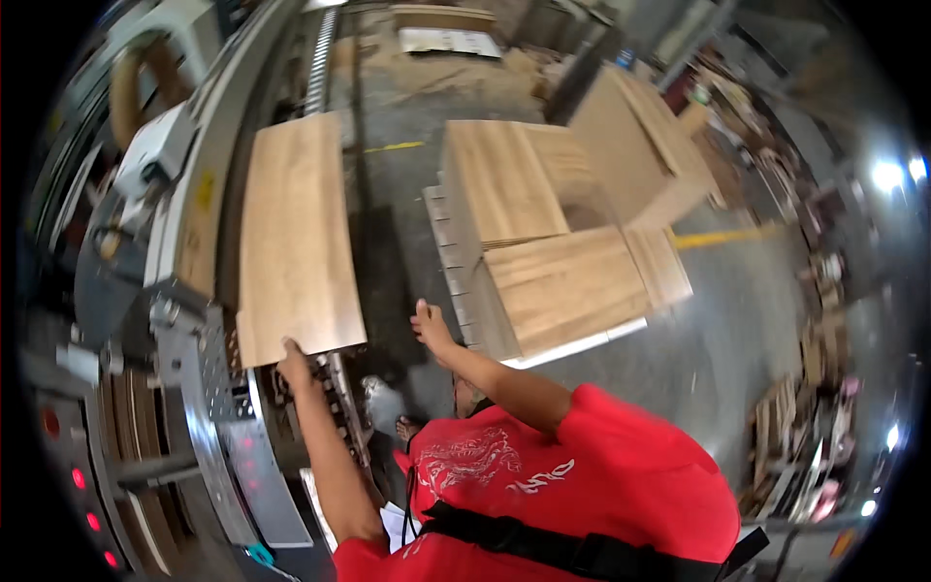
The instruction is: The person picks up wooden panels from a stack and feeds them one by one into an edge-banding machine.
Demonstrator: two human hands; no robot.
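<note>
The left hand (294, 363) is closed on the near edge of a wooden panel (296, 233), fingers curled over the board's near corner. The right hand (430, 325) is open and empty, fingers spread, held in the air off to the right of the panel's near right corner and not touching it.

The panel runs straight away from the left hand, its long axis pointing ahead and slightly leftward along the machine (184, 223) that borders its left side. It lies flat, its far end well ahead of both hands. The left hand is the nearer one by far: it already holds the board, while the right is near but apart.

Below the left hand, a perforated metal bed (218, 388) and a control strip with red lights (78, 478) sit close beside the forearm. Ahead and to the right of the right hand stands a stack (558, 262) of similar wooden boards, with more boards (640, 145) beyond it. Between the panel and the stack is bare grey floor (398, 194) crossed by a yellow line. Nothing lies between the right hand and the panel's edge; the stack stands close on that hand's far side.
</note>
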